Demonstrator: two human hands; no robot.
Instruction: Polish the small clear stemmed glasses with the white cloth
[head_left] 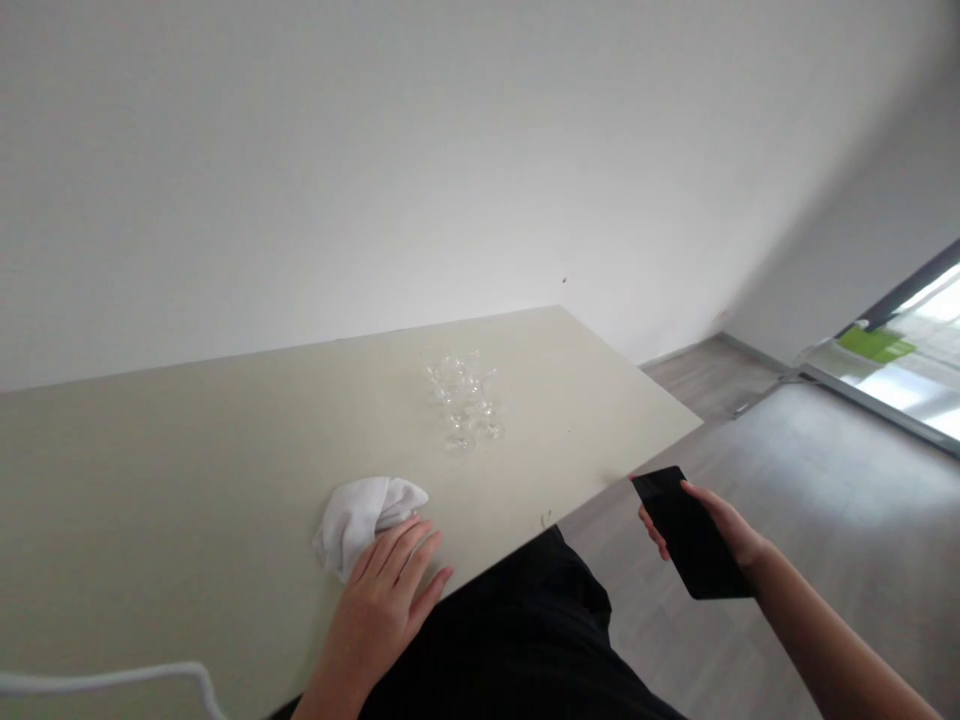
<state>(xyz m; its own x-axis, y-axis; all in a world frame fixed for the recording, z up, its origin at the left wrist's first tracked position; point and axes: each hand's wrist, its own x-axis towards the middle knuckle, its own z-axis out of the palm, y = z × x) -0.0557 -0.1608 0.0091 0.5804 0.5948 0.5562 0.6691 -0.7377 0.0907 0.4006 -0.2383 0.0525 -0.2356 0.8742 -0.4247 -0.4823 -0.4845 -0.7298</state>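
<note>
My left hand [390,590] lies at the near edge of the table, fingers spread, its fingertips at the side of a crumpled white cloth [352,520]. Whether the fingers press on the cloth or only rest beside it, I cannot tell. Out past the table's edge, my right hand [724,520] is wrapped round a black smartphone [694,540], its dark face turned up. Several clear stemmed glasses [461,395] stand close together on the table beyond the cloth; their outlines overlap and blur.
The pale table [187,460] runs along a white wall [375,180], with its corner pointing right. A white cable [135,678] crosses the lower left. Grey wooden floor [817,500] lies to the right, near a window [922,340]. My dark clothing [510,630] is close to the table edge.
</note>
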